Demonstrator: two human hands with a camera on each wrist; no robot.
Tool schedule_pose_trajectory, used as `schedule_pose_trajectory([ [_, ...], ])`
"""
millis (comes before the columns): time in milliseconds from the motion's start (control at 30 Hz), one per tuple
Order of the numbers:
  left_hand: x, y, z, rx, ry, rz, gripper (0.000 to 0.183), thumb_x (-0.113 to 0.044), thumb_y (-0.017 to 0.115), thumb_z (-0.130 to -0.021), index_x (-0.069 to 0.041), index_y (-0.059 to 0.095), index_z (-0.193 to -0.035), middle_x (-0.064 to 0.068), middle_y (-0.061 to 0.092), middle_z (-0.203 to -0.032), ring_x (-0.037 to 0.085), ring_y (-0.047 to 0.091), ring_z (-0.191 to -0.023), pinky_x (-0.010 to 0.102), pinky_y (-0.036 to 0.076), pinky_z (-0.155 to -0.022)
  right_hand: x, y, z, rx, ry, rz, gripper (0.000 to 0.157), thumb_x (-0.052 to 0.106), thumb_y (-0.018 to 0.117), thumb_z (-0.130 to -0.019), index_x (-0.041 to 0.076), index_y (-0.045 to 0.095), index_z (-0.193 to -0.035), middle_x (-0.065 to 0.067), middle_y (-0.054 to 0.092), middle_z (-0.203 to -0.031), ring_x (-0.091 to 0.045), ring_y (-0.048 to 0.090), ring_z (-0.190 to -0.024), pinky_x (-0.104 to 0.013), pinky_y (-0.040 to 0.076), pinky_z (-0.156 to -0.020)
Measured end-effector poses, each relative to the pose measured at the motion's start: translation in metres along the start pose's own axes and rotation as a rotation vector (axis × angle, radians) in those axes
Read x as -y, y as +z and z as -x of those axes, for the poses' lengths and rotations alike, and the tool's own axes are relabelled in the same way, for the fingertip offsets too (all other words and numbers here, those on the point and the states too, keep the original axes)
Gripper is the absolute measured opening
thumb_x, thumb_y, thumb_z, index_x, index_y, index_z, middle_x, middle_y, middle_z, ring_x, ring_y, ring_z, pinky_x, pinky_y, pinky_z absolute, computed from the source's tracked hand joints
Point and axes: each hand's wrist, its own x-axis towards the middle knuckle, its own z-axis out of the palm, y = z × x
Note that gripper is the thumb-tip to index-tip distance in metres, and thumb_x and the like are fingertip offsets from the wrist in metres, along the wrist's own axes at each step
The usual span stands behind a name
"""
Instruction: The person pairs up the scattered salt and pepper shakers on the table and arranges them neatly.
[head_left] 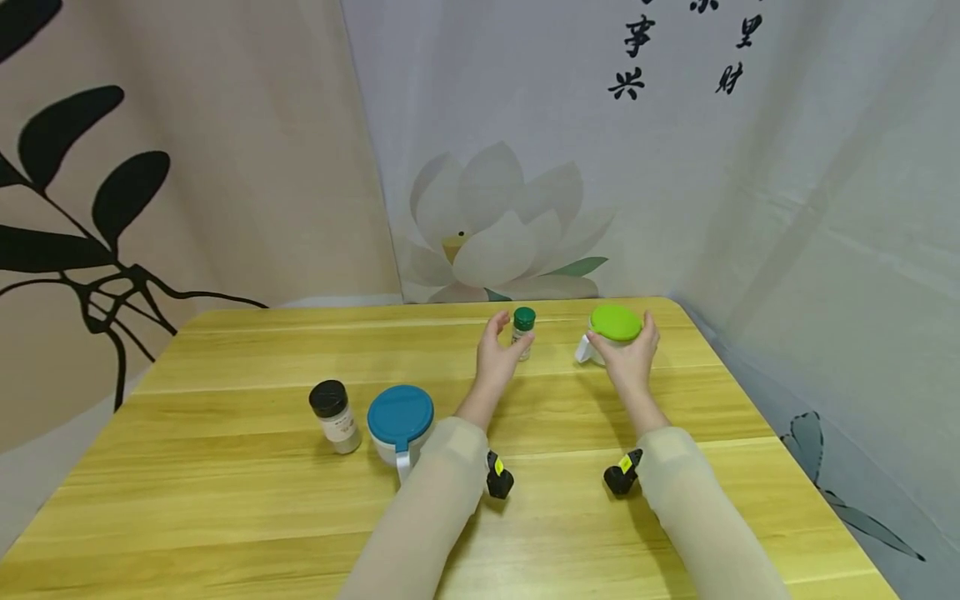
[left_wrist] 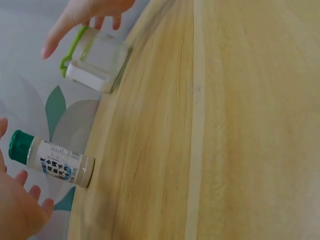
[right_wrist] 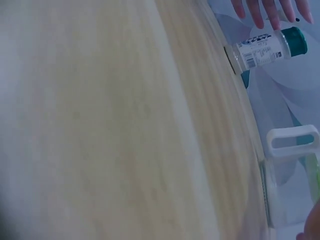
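At the back of the table stands an upright seasoning bottle with a green cap and a printed label. My left hand is around its near left side, thumb and fingers spread, with a gap to the bottle in the left wrist view. Farther right is a clear jar with a lime-green lid and a white handle that points left. My right hand reaches over this jar's near right side, thumb extended at the left and fingers at the right of the lid.
Nearer and to the left, a jar with a blue lid has its handle toward me, partly behind my left sleeve. Beside it is a black-capped seasoning bottle. A printed curtain hangs behind the wooden table.
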Motion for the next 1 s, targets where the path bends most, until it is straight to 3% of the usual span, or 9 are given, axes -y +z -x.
schedule_pose_trajectory([
  [200,0.002,0.001,-0.004,0.018,-0.008,0.000,0.065,-0.027,0.073,-0.087,-0.011,0.042,-0.143,0.003,0.046,-0.140,0.026,0.033,-0.134,0.050,0.028,-0.106,-0.007,0.000,-0.003,0.025,0.003,0.000,0.112,0.040,0.083,-0.074,0.016,0.007,-0.153,-0.011,0.010,-0.154,-0.027,0.016,-0.139,-0.045,0.016,-0.112],
  [700,0.007,0.003,-0.010,0.040,-0.052,-0.051,0.068,-0.030,0.070,-0.089,-0.014,0.037,-0.146,0.001,0.042,-0.144,0.026,0.030,-0.136,0.050,0.029,-0.106,-0.018,0.006,-0.014,0.059,0.024,-0.155,0.116,0.025,0.084,-0.074,0.022,0.001,-0.154,-0.011,0.007,-0.157,-0.022,0.015,-0.141,-0.037,0.013,-0.112],
  [1000,0.003,0.005,-0.016,0.070,-0.033,-0.042,0.069,-0.032,0.069,-0.090,-0.015,0.035,-0.148,0.002,0.041,-0.145,0.026,0.029,-0.136,0.051,0.029,-0.106,-0.019,0.011,-0.016,0.042,0.059,-0.173,0.118,0.024,0.086,-0.073,0.028,0.000,-0.154,-0.009,0.008,-0.157,-0.022,0.018,-0.140,-0.036,0.016,-0.112],
])
